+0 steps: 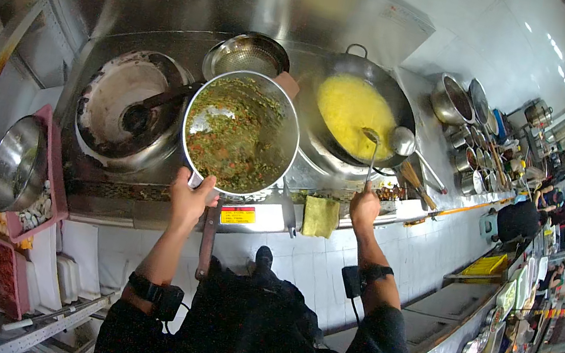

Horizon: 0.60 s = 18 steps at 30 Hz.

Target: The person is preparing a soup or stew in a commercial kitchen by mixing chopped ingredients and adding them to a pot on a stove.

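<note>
My left hand (191,197) grips the near rim of a round metal pot (295,145), tipped so its inside faces me. A chopped green and red mixture (236,151) coats its bottom and walls. In my right hand (365,209) is the handle of a metal spoon (373,161), its bowl over the yellow, steaming contents (351,109) of a dark wok (405,107). Whether the bowl touches the liquid is hard to tell. A larger ladle (402,141) rests across the wok's right rim. Behind the pot lies a perforated metal strainer (252,58).
A sooty burner well (121,91) opens at left, crossed by a dark handle (168,99). Along the front edge are a yellow-green cloth (320,217) and a brush (417,184). Pots (451,101) line the right counter. A pink bin (53,176) holds a steel bowl (20,161).
</note>
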Tool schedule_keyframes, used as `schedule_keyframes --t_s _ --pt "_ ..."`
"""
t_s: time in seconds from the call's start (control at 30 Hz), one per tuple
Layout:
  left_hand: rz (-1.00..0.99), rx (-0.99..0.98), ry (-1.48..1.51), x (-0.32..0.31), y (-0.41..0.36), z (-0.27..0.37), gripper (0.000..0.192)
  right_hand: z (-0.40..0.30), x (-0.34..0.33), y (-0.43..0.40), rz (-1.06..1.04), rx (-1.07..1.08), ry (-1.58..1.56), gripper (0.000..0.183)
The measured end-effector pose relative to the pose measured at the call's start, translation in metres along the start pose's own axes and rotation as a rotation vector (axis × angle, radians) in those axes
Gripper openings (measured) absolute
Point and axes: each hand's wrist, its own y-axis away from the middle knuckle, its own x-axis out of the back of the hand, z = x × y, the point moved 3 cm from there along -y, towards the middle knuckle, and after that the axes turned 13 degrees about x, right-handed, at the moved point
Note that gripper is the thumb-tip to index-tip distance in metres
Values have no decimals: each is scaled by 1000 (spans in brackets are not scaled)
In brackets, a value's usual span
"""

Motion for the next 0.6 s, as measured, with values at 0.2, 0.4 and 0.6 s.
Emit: schedule_keyframes --t_s 0.2,0.4,0.6 --pt "7 -29 -7 -5 1 2 23 10 0 -16 64 -476 -1051 9" --pt "30 -21 -18 -1 4 -1 21 -1 62 -40 -108 -642 -1766 14" --pt "40 -42 -50 -2 5 -4 22 -106 164 -18 -401 -326 -1408 32"
